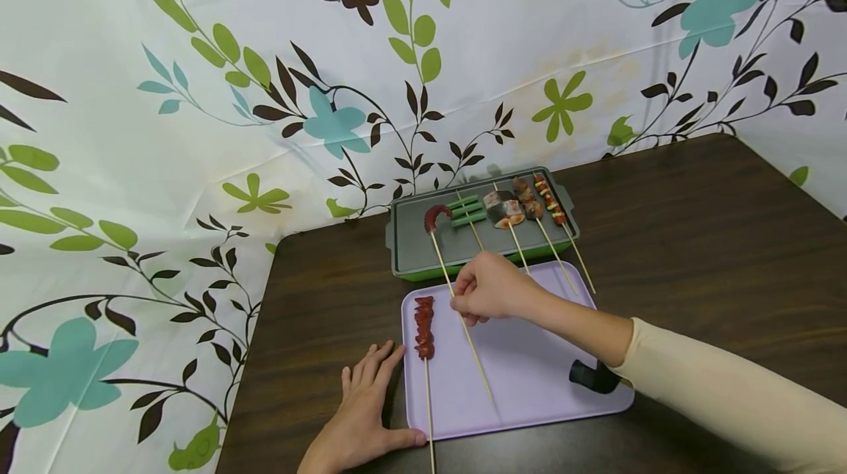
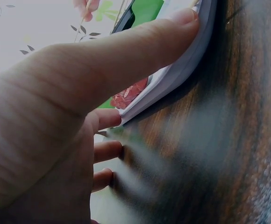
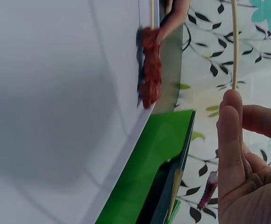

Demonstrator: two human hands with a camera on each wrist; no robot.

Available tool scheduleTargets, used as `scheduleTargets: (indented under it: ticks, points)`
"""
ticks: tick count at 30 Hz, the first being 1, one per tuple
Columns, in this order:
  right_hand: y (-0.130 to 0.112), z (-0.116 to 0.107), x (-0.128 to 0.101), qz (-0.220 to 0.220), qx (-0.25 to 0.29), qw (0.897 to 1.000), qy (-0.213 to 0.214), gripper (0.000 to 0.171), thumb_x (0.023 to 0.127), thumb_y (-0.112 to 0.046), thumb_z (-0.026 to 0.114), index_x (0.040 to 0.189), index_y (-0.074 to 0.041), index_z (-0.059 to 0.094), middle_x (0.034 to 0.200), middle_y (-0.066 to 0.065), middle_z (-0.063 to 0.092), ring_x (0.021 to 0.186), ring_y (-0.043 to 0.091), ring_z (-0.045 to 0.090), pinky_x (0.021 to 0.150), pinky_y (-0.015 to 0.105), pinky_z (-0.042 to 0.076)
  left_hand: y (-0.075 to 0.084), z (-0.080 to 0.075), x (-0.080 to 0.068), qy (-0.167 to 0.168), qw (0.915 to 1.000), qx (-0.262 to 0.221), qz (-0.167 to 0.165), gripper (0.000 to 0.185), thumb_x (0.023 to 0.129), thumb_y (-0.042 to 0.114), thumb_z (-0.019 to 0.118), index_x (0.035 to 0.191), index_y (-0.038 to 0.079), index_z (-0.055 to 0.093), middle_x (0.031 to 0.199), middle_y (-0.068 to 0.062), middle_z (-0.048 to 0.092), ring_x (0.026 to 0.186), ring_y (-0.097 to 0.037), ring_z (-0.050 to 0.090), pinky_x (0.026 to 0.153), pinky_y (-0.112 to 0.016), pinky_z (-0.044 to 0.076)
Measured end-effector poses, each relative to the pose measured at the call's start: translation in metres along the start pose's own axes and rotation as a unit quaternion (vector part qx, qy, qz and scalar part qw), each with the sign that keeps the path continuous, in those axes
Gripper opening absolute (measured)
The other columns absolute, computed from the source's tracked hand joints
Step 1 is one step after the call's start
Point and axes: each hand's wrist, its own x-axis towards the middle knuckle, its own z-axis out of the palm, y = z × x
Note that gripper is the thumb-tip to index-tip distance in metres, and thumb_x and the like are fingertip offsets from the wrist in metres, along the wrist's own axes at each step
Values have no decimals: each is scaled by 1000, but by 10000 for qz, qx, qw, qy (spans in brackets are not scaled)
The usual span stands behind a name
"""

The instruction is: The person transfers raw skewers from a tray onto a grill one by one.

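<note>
My right hand (image 1: 492,289) pinches the stick of a skewer (image 1: 478,364) between thumb and fingertips, above the lilac tray (image 1: 529,386). At the skewer's far end, a curled dark red tentacle (image 1: 433,217) overlaps the left part of the grey grill plate (image 1: 412,248) in the head view. My left hand (image 1: 360,409) has its fingers spread beside the tray's left side, with the thumb at the near left corner. Close to it, a skewer of red meat pieces (image 1: 424,327) lies along the tray's left edge, its stick reaching past the front rim.
Further skewers lie across the grill: green vegetable pieces (image 1: 467,211), a fish chunk (image 1: 503,208), brown meat (image 1: 527,198) and mixed colourful pieces (image 1: 551,200). Their sticks point toward the tray. A black object (image 1: 593,377) shows beneath the right forearm. Patterned cloth (image 1: 423,55) hangs behind the table.
</note>
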Motion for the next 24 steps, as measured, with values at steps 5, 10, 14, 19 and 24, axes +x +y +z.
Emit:
scheduleTargets:
  ticks: [5, 10, 14, 19, 24]
  points:
    - [1, -10, 20, 188, 162, 9997, -73, 15, 87, -9, 68, 73, -8, 73, 57, 2, 66, 58, 26, 69, 54, 31, 55, -1, 1, 0, 6, 10000, 48, 4, 121, 61, 77, 74, 157, 25, 22, 159, -9, 21, 146, -39, 10, 101, -75, 4]
    - [5, -18, 39, 442, 476, 9979, -18, 12, 87, -6, 69, 76, -3, 73, 61, 8, 67, 63, 30, 70, 56, 34, 57, -1, 2, 0, 4, 10000, 30, 28, 122, 60, 77, 74, 157, 25, 22, 159, -10, 20, 146, -38, 10, 101, -76, 4]
    - [4, -22, 51, 610, 453, 9971, 86, 11, 87, -7, 70, 78, -2, 74, 62, 9, 68, 64, 29, 71, 56, 33, 57, -1, 2, 0, 4, 10000, 13, 23, 121, 60, 77, 74, 157, 25, 22, 159, -10, 20, 146, -39, 10, 100, -76, 4]
    - [4, -22, 58, 798, 200, 9966, 101, 11, 87, -10, 71, 79, -4, 75, 62, 7, 69, 61, 24, 71, 60, 35, 58, -1, 3, 1, -56, 10000, -2, -62, 120, 61, 77, 74, 157, 27, 22, 159, -10, 21, 146, -39, 10, 100, -76, 3]
    - [4, -20, 61, 968, 106, 9951, 148, 10, 87, -12, 72, 82, -4, 75, 62, 6, 69, 57, 20, 70, 65, 40, 58, 0, 3, 1, -63, 10000, -8, -65, 121, 61, 77, 74, 157, 27, 21, 159, -9, 20, 146, -39, 9, 100, -76, 3]
